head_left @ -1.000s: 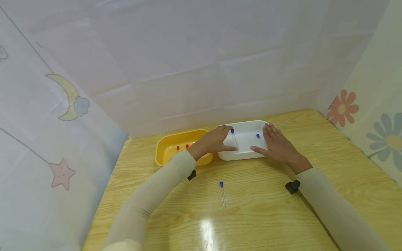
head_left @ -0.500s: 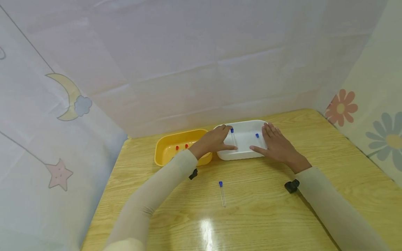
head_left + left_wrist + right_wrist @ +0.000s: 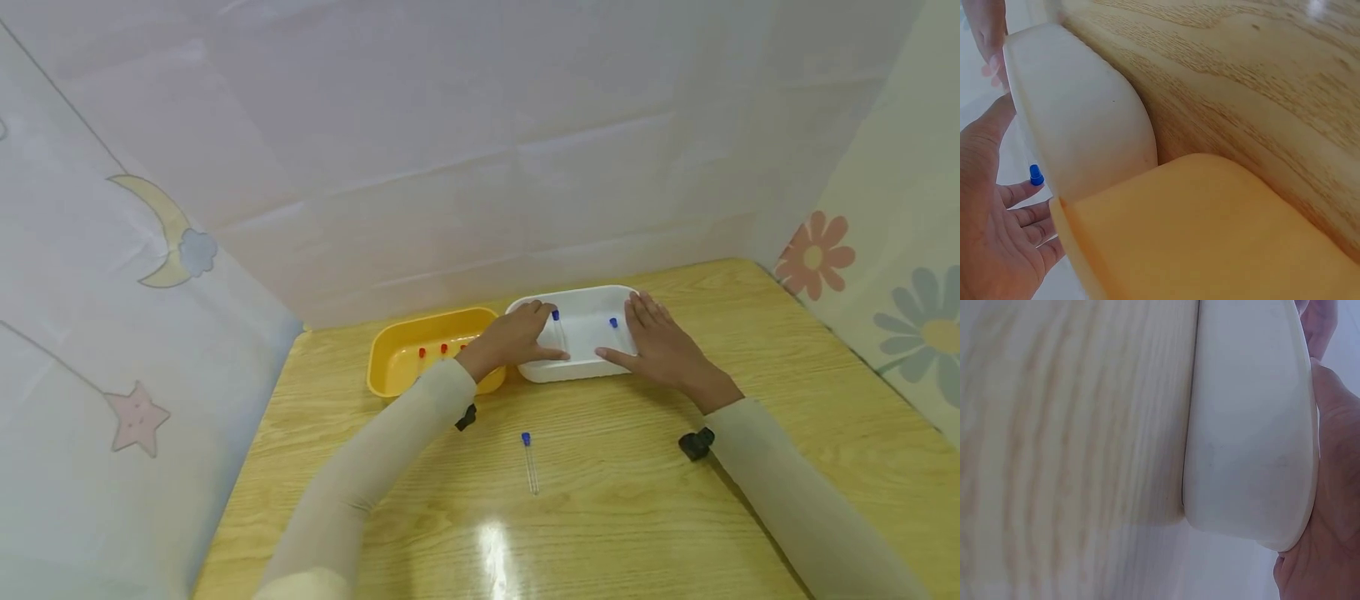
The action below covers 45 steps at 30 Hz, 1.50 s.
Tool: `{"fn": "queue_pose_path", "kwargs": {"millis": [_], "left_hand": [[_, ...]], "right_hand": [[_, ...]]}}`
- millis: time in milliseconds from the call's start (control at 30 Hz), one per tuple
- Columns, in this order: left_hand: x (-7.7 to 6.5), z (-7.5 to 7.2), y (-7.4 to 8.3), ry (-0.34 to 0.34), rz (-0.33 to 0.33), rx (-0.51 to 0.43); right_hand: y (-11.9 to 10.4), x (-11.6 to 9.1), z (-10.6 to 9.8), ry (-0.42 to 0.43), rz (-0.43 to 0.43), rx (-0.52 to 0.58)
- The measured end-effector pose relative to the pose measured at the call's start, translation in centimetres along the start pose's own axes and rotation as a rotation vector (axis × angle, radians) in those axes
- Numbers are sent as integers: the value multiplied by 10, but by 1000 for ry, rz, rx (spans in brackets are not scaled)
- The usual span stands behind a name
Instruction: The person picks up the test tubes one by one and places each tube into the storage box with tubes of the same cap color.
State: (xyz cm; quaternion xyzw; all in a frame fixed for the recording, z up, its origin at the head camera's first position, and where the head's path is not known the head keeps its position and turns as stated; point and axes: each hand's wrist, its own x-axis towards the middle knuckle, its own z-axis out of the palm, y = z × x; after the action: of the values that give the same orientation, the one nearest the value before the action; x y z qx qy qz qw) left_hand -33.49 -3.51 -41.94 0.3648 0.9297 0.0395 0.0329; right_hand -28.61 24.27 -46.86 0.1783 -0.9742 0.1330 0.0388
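The white tray point(image 3: 566, 370) sits on the worktop point(image 3: 615, 467) beside the yellow tray point(image 3: 386, 354); I judge it light, stiff and smooth, best taken by its end rims. My left hand point(image 3: 519, 335) spreads relaxed over one end; my right hand point(image 3: 666, 352) lies straight-fingered along the other.

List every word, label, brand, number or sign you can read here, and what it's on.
None: no readable text shows in any view.
White tray: no lettering; faint marks on its wall in the right wrist view are too blurred to make out.
Yellow tray: no lettering visible.
Backdrop: pictures only, such as a moon and star.
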Motion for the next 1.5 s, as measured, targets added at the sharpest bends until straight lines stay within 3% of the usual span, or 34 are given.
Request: {"fn": "queue_pose_path", "kwargs": {"millis": [867, 1500], "left_hand": [[23, 8, 12, -5, 12, 26], [32, 19, 16, -33, -25, 60]], "right_hand": [[-1, -2, -1, 6, -1, 13], [-1, 0, -1, -4, 9, 14]]}}
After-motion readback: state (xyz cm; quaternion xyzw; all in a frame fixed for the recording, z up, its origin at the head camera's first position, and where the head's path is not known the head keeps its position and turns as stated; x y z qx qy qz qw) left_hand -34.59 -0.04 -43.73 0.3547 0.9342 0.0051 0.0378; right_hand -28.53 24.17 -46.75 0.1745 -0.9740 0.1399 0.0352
